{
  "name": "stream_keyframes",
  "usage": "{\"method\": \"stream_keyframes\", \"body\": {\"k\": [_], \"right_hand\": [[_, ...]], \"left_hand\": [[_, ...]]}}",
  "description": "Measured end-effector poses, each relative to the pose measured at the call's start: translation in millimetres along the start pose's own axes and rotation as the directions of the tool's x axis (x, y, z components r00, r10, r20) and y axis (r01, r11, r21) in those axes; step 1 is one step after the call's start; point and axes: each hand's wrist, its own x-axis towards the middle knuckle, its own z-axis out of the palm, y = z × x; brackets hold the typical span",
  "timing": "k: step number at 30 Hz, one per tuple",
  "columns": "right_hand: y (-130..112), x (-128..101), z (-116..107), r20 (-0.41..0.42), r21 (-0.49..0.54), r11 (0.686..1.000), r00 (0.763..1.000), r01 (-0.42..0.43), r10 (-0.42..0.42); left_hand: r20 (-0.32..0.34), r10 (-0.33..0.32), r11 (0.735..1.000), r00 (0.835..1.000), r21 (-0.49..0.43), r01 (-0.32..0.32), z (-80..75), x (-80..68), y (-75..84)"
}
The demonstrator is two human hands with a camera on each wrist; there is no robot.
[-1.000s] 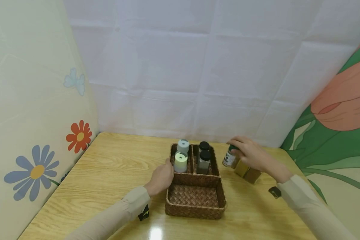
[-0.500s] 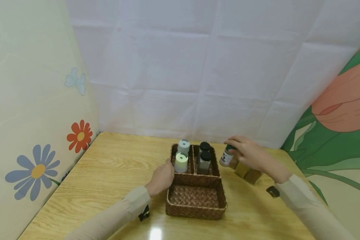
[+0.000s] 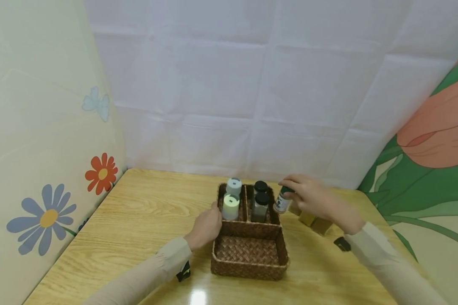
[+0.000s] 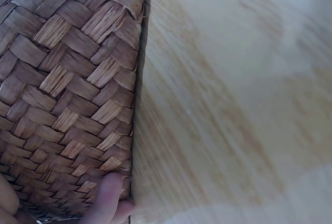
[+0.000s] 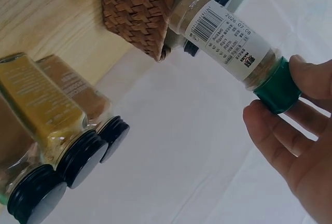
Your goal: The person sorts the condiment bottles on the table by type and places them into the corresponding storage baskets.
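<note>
The person's right hand [image 3: 313, 197] grasps the green cap [image 5: 280, 86] of a spice jar [image 5: 228, 40], fingers pinched about the cap's sides. The jar is tilted, base directed toward the woven basket [image 3: 252, 271], and is positioned just beside the right rear wall; I cannot tell whether they touch. The left hand [image 3: 206, 224] is located at the basket's left side, fingers [image 4: 106, 198] against the outer wall; I cannot tell whether they clasp it. The rear-left compartment contains two pale-capped containers [image 3: 230, 207]; the rear-right, two dark-topped jars [image 3: 260, 208]. Three square jars [image 5: 46, 99] stand on the tabletop [image 3: 156, 199], near the right hand.
</note>
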Motion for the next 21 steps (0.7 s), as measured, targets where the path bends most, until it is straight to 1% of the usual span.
{"method": "stream_keyframes", "body": {"k": [4,11,21], "right_hand": [[-1.9,2.5,2.6,-0.005,0.015,1.000,1.000,0.013,-0.013],[-4.1,5.0,3.9,0.032,0.026,1.000,0.999,-0.004,0.003],[-12.0,8.2,6.0,0.056,0.023,1.000,0.998,0.010,-0.011]], "left_hand": [[-0.005,0.005,1.000,1.000,0.013,-0.005,0.8,-0.4,-0.3],[-0.015,0.003,1.000,1.000,0.003,-0.003,1.6,0.4,0.1],[0.001,-0.008,1.000,1.000,-0.002,0.008,0.9,-0.1,0.3]]}}
